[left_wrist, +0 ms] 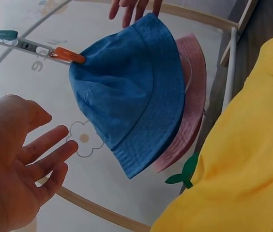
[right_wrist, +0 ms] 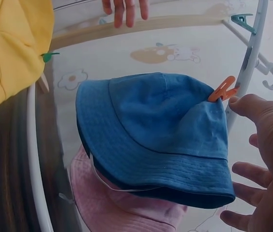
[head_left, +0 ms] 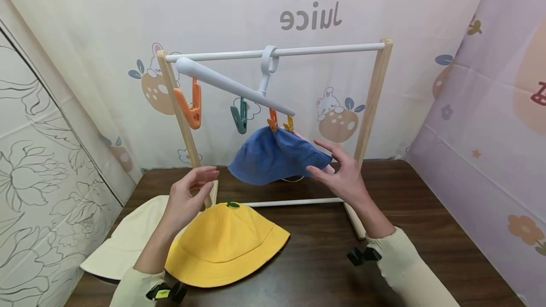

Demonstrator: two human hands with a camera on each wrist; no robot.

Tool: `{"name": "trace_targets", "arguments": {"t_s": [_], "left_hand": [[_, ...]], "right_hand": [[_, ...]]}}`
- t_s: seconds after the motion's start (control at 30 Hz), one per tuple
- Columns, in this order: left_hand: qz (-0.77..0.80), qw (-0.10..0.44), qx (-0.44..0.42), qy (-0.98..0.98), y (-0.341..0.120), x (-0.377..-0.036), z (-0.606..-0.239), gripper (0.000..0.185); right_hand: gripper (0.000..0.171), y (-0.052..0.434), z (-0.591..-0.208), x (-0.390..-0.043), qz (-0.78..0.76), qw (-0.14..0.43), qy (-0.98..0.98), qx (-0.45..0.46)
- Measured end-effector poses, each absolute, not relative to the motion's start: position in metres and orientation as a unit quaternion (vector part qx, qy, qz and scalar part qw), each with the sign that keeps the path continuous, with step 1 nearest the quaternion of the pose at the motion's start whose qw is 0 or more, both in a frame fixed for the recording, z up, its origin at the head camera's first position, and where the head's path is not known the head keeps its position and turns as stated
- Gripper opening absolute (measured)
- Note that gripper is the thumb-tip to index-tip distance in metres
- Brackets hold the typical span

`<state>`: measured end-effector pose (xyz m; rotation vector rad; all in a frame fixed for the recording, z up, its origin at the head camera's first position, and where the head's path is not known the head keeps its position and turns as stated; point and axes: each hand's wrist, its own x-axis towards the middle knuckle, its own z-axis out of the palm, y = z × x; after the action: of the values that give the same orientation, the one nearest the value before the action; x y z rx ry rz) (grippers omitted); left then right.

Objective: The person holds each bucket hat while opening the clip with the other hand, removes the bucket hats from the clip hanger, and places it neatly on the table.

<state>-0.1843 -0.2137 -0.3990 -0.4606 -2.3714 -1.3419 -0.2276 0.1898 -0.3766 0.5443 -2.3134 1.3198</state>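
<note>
A blue bucket hat (head_left: pixel 273 158) hangs by its crown from an orange clip (head_left: pixel 272 120) near the low right end of a tilted pale clip hanger (head_left: pixel 232 85). Behind it hangs a pink hat (left_wrist: pixel 194 92), mostly hidden by the blue one; a yellow clip (head_left: pixel 288 123) sits beside the orange clip. My right hand (head_left: pixel 344 177) is at the right side of the blue hat, thumb and fingers spread around its brim without gripping it. My left hand (head_left: pixel 186 199) hovers in the air left of the blue hat, fingers loosely bent, holding nothing.
A yellow hat (head_left: pixel 226 240) with a green leaf tip and a cream hat (head_left: pixel 132 236) lie on the dark wooden table (head_left: pixel 307 259). The hanger hooks over the white top bar (head_left: pixel 332 50) of a wooden-sided rack. A larger orange clip (head_left: pixel 189 105) and a green clip (head_left: pixel 241 116) hang unused.
</note>
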Motion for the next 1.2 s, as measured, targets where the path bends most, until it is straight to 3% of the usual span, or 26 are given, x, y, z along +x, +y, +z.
{"name": "trace_targets", "arguments": {"t_s": [1.2], "left_hand": [[-0.510,0.184,-0.185,-0.820,-0.186,-0.204,-0.372,0.035]], "right_hand": [[0.073,0.187,-0.373,-0.241,0.438,0.222,-0.848,0.199]]}}
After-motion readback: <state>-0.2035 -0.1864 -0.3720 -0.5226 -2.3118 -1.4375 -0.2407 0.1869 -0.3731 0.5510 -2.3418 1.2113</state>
